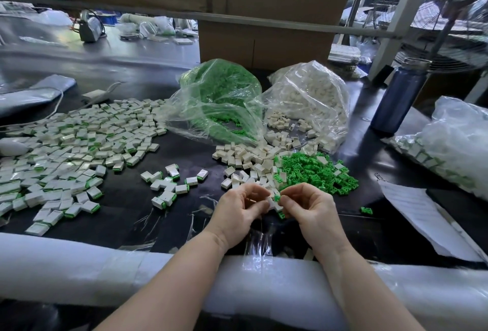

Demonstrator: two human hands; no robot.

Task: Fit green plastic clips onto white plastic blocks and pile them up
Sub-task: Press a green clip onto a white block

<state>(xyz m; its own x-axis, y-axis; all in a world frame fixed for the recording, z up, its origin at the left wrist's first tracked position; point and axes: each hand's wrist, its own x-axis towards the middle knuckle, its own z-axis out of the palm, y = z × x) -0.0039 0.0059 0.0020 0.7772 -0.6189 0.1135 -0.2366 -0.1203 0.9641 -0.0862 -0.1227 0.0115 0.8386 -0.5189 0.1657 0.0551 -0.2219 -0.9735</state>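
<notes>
My left hand (239, 209) and my right hand (307, 205) meet over the dark table near its front edge. Between their fingertips sits a white block (274, 205), held by my left hand, with a green clip (277, 197) pinched against it by my right hand. Just beyond lie loose white blocks (245, 159) and a heap of green clips (314, 172). A wide pile of fitted blocks (71, 146) covers the table's left side, and several more fitted ones (169, 185) lie left of my hands.
Two open clear bags stand behind the loose parts, one with green clips (219, 98), one with white blocks (309, 103). A blue bottle (398, 95) stands at right, a bag of fitted blocks (449, 151) and paper sheets (422, 214) beside it. White foam padding (105, 270) lines the front edge.
</notes>
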